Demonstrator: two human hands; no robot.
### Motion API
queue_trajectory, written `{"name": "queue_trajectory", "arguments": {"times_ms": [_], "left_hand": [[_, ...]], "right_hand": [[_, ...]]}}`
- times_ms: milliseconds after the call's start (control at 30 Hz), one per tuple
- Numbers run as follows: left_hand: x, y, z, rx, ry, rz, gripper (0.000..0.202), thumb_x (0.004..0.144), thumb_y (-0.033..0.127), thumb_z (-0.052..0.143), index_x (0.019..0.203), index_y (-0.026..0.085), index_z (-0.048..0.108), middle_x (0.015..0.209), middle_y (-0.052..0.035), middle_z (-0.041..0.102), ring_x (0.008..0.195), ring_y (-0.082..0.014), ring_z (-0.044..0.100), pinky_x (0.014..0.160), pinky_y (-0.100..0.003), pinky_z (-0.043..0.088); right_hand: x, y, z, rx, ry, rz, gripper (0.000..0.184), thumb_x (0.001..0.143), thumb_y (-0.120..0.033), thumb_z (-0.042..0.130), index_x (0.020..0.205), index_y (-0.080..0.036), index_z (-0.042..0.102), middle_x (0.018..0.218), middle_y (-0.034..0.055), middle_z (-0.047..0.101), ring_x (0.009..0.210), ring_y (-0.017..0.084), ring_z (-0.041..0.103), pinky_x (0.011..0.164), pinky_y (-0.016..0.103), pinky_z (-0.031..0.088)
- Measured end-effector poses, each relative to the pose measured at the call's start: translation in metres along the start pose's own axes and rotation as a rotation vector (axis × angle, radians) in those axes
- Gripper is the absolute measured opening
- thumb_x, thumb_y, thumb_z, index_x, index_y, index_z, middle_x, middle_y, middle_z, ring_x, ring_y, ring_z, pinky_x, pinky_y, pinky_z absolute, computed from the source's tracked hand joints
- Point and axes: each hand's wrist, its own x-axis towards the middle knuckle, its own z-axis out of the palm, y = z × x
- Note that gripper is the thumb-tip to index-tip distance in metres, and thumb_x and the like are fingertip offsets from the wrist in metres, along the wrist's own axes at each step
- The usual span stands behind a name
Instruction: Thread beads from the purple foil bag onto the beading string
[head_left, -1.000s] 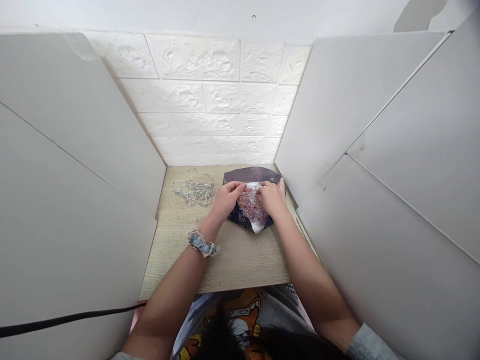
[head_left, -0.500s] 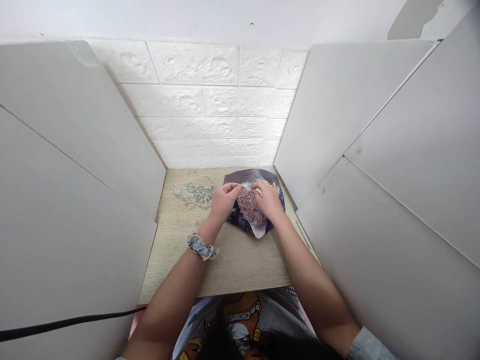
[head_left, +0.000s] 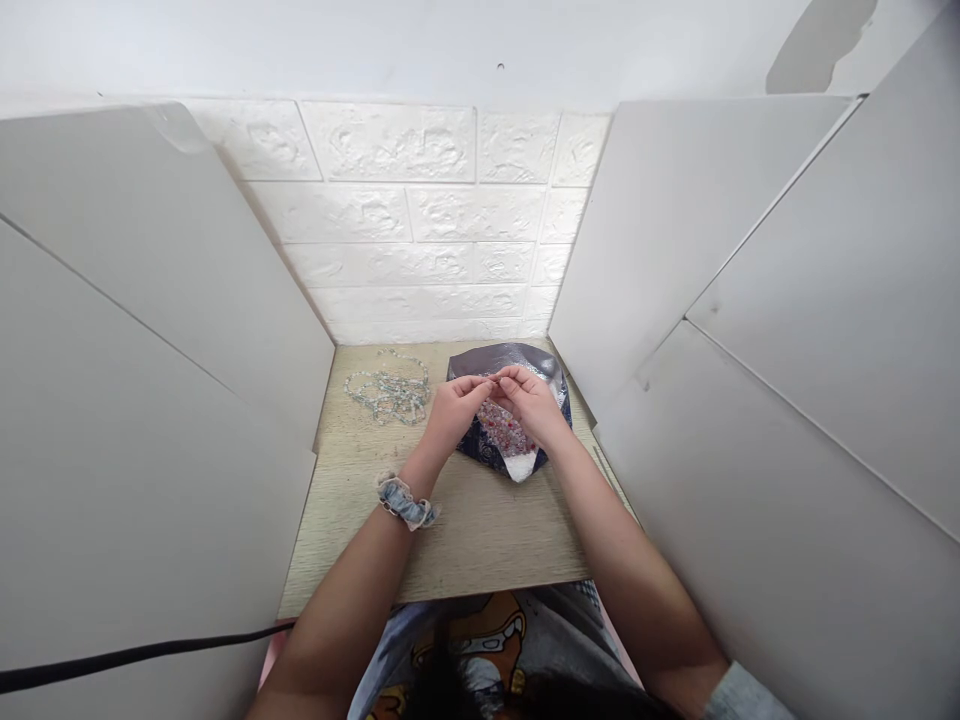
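My left hand (head_left: 454, 410) and my right hand (head_left: 532, 405) meet fingertip to fingertip, both pinched closed; whatever they hold is too small to make out. Under them, many small pink, red and clear beads (head_left: 505, 432) lie on a whitish bubble-like sheet (head_left: 520, 467). That sheet rests on a dark blue patterned bag (head_left: 480, 446) with a silvery grey upper flap (head_left: 499, 355). To the left of my hands, a long strand of pale green and white beads (head_left: 390, 393) lies in loose loops on the wooden table (head_left: 487, 540).
White panels (head_left: 187, 260) (head_left: 637, 230) stand close on both sides, and a white brick-pattern wall (head_left: 442, 215) closes the back. A black cable (head_left: 150, 650) comes in at lower left. Thin sticks (head_left: 604, 470) lie by the table's right edge. A scrunchie (head_left: 407, 500) circles my left wrist.
My fingertips have come together from slightly apart, the right hand shifting a little left. The whole view has shifted slightly downward. The bead strand stays in place.
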Motion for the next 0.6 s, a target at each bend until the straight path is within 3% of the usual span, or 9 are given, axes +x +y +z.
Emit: {"name": "queue_trajectory", "arguments": {"times_ms": [367,600], "left_hand": [[0.0004,-0.0001,-0.0002,-0.009,0.011,0.033,0.021,0.070,0.030,0.056,0.080,0.015,0.068,0.051,-0.0010,0.058,0.052,-0.0095,0.051,0.048,-0.019,0.037],[0.0009,-0.0015,-0.0008,-0.031,-0.008,0.064,0.023,0.069,0.031,0.057,0.081,0.015,0.067,0.081,-0.0058,0.067,0.071,-0.0132,0.059,0.064,-0.022,0.044]], "right_hand": [[-0.0021,-0.0011,0.0007,0.037,-0.021,0.008,0.021,0.066,-0.030,0.065,0.076,-0.020,0.050,0.081,-0.0024,0.063,0.074,0.008,0.059,0.076,0.024,0.046],[-0.0030,-0.0030,0.0012,0.006,-0.003,0.014,0.026,0.064,-0.033,0.066,0.078,-0.021,0.047,0.080,-0.0028,0.063,0.067,0.008,0.058,0.071,0.025,0.047]]}}
